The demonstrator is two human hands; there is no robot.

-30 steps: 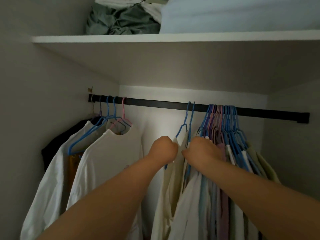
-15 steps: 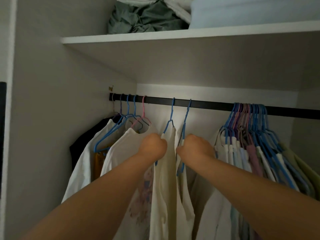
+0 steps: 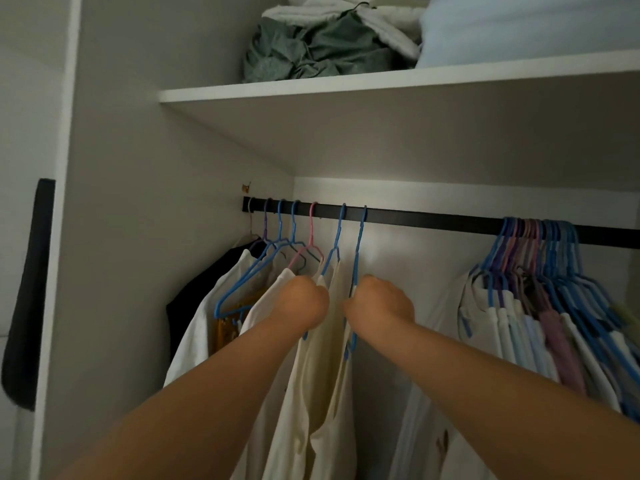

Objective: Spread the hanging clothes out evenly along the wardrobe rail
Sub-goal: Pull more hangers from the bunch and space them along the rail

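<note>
A black rail [image 3: 433,220] runs across the wardrobe. At its left end hang several garments on blue, pink and purple hangers [image 3: 294,244], among them a black top and white shirts. My left hand [image 3: 304,301] grips the shoulder of a cream garment [image 3: 311,393] on a blue hanger [image 3: 337,237]. My right hand [image 3: 379,301] grips the neighbouring blue hanger [image 3: 358,251] with its cream garment. Farther right a tight bunch of hangers with pale and mauve clothes [image 3: 533,306] hangs together. A bare stretch of rail lies between my hands and that bunch.
A white shelf [image 3: 381,84] above the rail carries a green crumpled cloth [image 3: 311,50] and white and pale-blue bedding [image 3: 519,26]. The wardrobe's left wall [image 3: 138,271] stands close to the left garments. A dark object [image 3: 31,289] hangs outside on the left.
Both hands have slid the two cream garments on blue hangers leftward along the rail, away from the right bunch and close to the left group. The view has panned left.
</note>
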